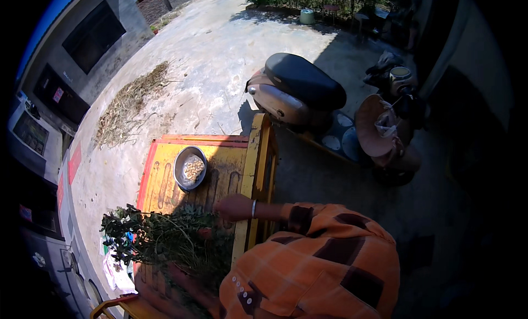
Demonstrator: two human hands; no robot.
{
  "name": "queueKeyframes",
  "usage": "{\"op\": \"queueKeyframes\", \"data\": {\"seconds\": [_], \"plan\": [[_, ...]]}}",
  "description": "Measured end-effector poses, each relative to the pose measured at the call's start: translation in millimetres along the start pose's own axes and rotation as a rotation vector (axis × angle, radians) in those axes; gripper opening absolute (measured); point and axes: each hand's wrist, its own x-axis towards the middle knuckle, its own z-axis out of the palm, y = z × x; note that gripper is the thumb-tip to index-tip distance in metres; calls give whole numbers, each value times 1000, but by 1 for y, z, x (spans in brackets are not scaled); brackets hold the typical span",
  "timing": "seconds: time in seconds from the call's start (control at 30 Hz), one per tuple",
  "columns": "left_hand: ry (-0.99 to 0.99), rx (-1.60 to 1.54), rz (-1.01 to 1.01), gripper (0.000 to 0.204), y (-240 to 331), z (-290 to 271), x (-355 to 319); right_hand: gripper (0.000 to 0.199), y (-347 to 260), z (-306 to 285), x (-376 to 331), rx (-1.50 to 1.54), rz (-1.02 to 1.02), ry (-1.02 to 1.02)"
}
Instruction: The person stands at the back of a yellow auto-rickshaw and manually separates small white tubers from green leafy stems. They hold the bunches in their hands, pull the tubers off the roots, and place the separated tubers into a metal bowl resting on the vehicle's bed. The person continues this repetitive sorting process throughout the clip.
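Observation:
A bundle of leafy peanut plants [176, 236] lies across the yellow cart bed [165, 176], its leaves spreading past the left edge. My left forearm comes up from below, smeared and in shade. My left hand [175, 270] reaches under the stems, which hide most of its fingers, and it seems closed on them. At the right end of the bundle, my right hand [234, 207] is closed, a pale bracelet at its wrist. Whatever it may grip is too small to make out. Beyond the plants stands a metal bowl [180, 179] partly filled with tan peanuts [193, 168].
A raised yellow side rail [254, 170] borders the bed on the right. Past it stands a scooter [302, 91] with a dark seat. Dry stalks [135, 102] lie on the concrete at left. A white bag [118, 272] sits by the bed's left edge.

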Motion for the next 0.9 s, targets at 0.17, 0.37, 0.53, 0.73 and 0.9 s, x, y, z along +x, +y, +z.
{"op": "queueKeyframes", "data": {"seconds": [0.17,0.37,0.53,0.73,0.9], "plan": [[35,-55,24,16,19,-9,-3,17,-4,-5,-1,-15,59,60],[27,-71,15,23,22,-20,-7,18,-5,-1,1,-94,67,94],[28,-78,10,29,23,-24,-4,16,-7,-3,3,-81,96,122],[111,-121,-41,37,19,-51,-6,18,-1,9,14,-80,85,128],[40,-716,-546,22,-104,-66,29,21,-3,1,12,-64,58,105]]}}
